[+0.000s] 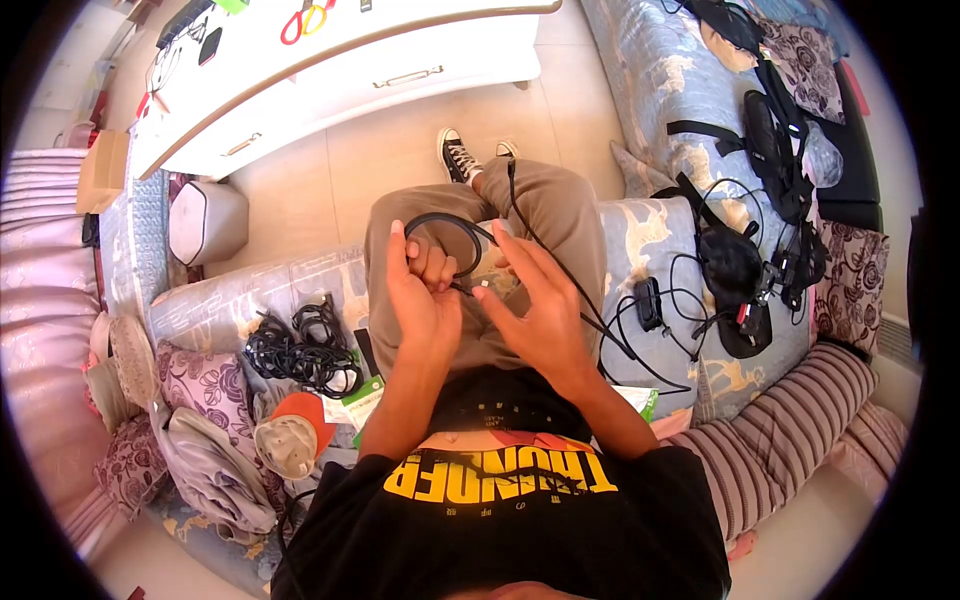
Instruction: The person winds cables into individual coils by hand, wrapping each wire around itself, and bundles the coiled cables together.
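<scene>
My left hand (425,283) is above my lap, its fingers curled round a coiled black cable (445,217), with the index finger pointing up beside the loop. To its right, my right hand (540,292) has its fingers stretched out and apart, near the right side of the coil. The loop stands between the two hands. A longer stretch of black cable (545,238) runs over my right thigh and down to the sofa on the right, with its connector end (511,170) near my knee.
Bundled black cables (300,350) lie on the sofa at left, by an orange and beige cap (290,440). A black adapter (648,303), more cables and black bags (770,150) lie at right. A white drawer table (330,85) stands in front, with scissors (292,27) on top.
</scene>
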### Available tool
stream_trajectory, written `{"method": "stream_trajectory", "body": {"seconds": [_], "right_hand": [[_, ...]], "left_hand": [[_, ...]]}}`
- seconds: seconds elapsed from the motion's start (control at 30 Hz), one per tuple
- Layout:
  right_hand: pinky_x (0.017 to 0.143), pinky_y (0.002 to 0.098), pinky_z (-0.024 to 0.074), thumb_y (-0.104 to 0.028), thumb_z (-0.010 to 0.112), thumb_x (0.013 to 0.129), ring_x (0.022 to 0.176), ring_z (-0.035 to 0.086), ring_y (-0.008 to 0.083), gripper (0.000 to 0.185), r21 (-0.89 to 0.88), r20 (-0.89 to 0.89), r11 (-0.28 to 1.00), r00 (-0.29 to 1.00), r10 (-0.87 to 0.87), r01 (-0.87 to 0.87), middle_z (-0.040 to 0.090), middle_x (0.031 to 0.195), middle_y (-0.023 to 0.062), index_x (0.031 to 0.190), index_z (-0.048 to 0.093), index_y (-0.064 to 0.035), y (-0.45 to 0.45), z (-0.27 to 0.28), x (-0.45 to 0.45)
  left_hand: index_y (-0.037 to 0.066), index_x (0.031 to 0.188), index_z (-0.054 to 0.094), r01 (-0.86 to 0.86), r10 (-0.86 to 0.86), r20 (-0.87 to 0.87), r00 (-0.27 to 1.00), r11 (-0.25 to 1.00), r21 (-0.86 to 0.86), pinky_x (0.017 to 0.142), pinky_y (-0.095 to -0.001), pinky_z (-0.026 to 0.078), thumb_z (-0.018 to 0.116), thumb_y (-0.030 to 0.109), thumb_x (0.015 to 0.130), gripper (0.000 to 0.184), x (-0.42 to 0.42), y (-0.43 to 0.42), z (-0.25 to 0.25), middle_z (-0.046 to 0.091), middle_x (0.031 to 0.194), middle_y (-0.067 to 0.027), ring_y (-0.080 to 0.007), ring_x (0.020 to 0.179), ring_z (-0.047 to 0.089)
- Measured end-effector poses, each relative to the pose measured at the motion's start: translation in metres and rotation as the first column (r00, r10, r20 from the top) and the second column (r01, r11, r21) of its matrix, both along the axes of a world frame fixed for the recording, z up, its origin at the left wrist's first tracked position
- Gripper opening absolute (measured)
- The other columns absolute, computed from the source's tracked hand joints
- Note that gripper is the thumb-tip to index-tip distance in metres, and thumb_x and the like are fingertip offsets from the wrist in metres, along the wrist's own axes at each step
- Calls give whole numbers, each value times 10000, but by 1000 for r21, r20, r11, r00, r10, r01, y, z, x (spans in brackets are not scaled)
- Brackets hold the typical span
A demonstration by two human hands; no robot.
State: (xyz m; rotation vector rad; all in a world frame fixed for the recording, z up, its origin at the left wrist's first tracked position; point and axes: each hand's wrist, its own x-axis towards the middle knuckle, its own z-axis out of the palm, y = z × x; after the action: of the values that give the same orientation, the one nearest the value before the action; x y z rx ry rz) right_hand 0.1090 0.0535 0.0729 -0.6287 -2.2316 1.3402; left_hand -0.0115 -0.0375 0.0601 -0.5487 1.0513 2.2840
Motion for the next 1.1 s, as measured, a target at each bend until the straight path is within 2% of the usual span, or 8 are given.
{"method": "stream_trajectory", "body": {"seconds": [0.13,0.23,0.33,0.43,0.73,0.83,0.93,1.1], "right_hand": [[884,347,547,51,755,846,993,670,257,541,-120,-142,990,986,-90,74,673,1135,144,1375,658,-12,-2,-6,-4],[872,305,535,121,697,879,960,654,171,422,-517,-237,854,949,-210,60,668,1108,107,1283,719,5,-7,-24,-5],[855,275,527,150,680,890,931,647,119,367,-546,-245,835,940,-237,68,691,1099,96,1222,750,10,-8,-29,-1],[820,256,523,139,706,886,889,651,114,350,-405,-324,914,935,-146,2,715,1060,79,1204,759,4,1,-38,2],[738,249,519,79,811,816,857,652,107,203,-634,-231,768,923,-306,96,720,978,66,1002,753,20,-10,-23,-4],[725,245,520,72,827,805,833,647,99,198,-447,-222,874,923,-315,191,715,971,58,971,732,17,-11,-26,-5],[722,244,523,85,814,813,834,655,99,187,-430,-208,878,923,-324,211,716,972,57,969,734,19,-13,-25,-6],[770,250,525,125,752,856,917,684,112,320,-659,-258,749,916,-308,66,722,986,65,1148,669,25,-7,-24,-6]], "left_hand": [[152,782,409,-39,38,16,999,995,92,533,-277,217,532,389,1103,417,6,3,-2,211,627,62,-86,533,171],[150,791,408,-49,51,-13,999,994,101,540,-274,220,525,412,1105,425,9,3,-1,208,638,61,-85,545,176],[148,797,409,-32,38,-56,998,994,100,540,-275,219,512,415,1111,425,15,6,4,204,645,60,-87,551,174],[146,800,409,-40,47,-65,997,994,102,540,-277,216,508,416,1112,425,15,6,1,208,649,60,-88,550,173],[133,808,379,-111,111,-148,983,994,10,520,-292,212,490,363,1124,406,26,17,0,308,662,47,-73,535,195],[129,809,367,-139,131,-287,949,990,-10,516,-287,213,489,349,1125,404,32,21,1,353,675,45,-59,529,214],[125,812,377,-167,146,-367,918,986,-26,502,-277,213,487,321,1129,389,33,24,-2,354,675,52,-50,522,232],[131,810,401,-153,118,-375,920,986,-64,472,-274,213,493,291,1130,370,34,28,-7,362,667,54,-43,503,241]]}}
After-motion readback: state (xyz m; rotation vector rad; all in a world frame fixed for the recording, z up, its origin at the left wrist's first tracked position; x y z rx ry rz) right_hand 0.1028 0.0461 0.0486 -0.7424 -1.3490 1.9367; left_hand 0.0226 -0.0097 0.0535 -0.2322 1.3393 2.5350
